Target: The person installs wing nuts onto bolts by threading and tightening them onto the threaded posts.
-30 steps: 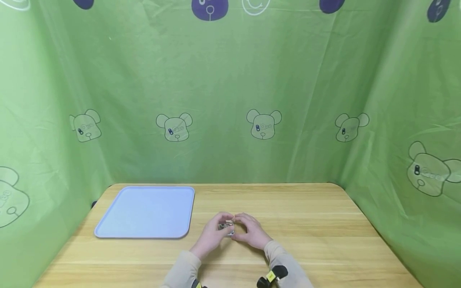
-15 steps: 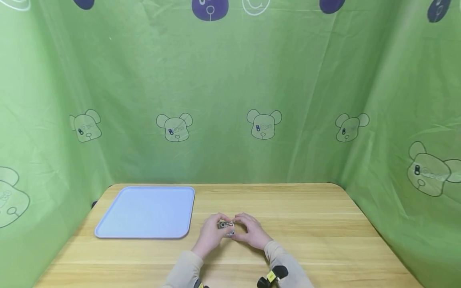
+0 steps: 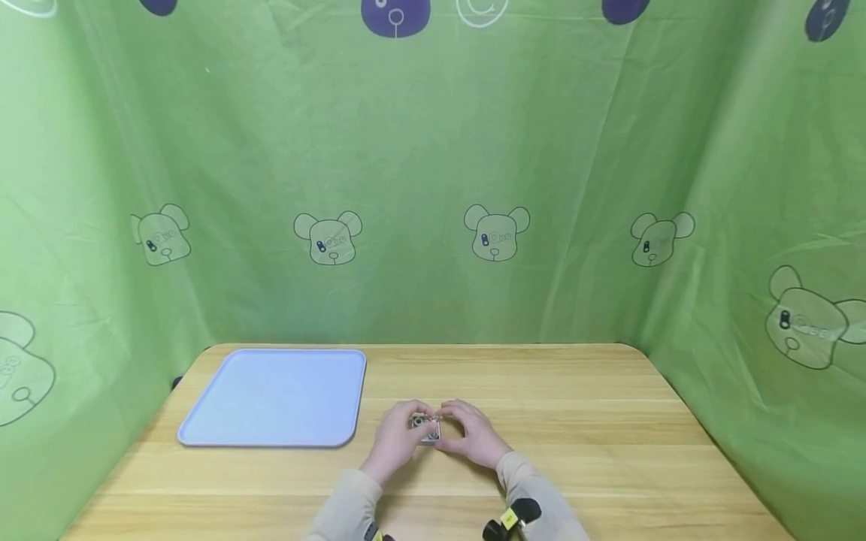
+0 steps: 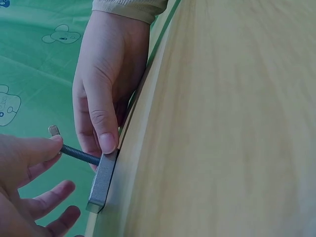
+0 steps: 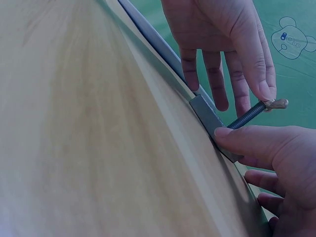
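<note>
My left hand [image 3: 395, 439] pinches the winged end of the bolt [image 4: 80, 154]; my right hand [image 3: 476, 439] grips the metal block [image 4: 103, 183], right of the tray [image 3: 277, 398]. I expect it stiff, rather heavy, slightly slippery: better to hold its sides.

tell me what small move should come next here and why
Probably a slight turn of the screw by the left hand, which pinches its winged end: bare thread shows above the metal block, and the right hand grips that.
</note>
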Action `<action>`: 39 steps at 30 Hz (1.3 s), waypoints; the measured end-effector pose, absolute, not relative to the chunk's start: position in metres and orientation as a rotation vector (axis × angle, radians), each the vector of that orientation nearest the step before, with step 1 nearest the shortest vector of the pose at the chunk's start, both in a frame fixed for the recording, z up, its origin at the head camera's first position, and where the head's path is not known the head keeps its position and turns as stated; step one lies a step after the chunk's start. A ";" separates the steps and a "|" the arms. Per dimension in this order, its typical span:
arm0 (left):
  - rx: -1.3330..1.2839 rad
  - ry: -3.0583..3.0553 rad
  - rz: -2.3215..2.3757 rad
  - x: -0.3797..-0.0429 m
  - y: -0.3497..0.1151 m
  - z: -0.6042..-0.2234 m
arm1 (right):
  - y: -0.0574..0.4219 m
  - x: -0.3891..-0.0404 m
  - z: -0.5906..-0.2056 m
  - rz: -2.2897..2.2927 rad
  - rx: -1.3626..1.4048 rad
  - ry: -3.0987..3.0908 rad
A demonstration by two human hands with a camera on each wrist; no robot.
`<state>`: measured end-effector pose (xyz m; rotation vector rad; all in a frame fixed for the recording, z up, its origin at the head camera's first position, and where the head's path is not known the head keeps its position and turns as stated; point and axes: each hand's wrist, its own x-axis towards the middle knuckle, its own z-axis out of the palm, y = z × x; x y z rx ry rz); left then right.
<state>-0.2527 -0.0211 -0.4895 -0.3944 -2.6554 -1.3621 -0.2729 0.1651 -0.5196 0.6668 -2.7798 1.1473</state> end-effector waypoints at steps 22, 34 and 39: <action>-0.434 -2.698 -1.392 -0.255 -0.022 -0.483 | 0.168 -0.271 -0.516 1.192 0.655 -2.786; -0.558 -2.804 -1.236 -0.264 -0.027 -0.466 | 0.166 -0.271 -0.516 1.173 0.675 -2.789; -0.587 -2.837 -1.196 -0.266 -0.028 -0.463 | 0.166 -0.271 -0.516 1.181 0.680 -2.794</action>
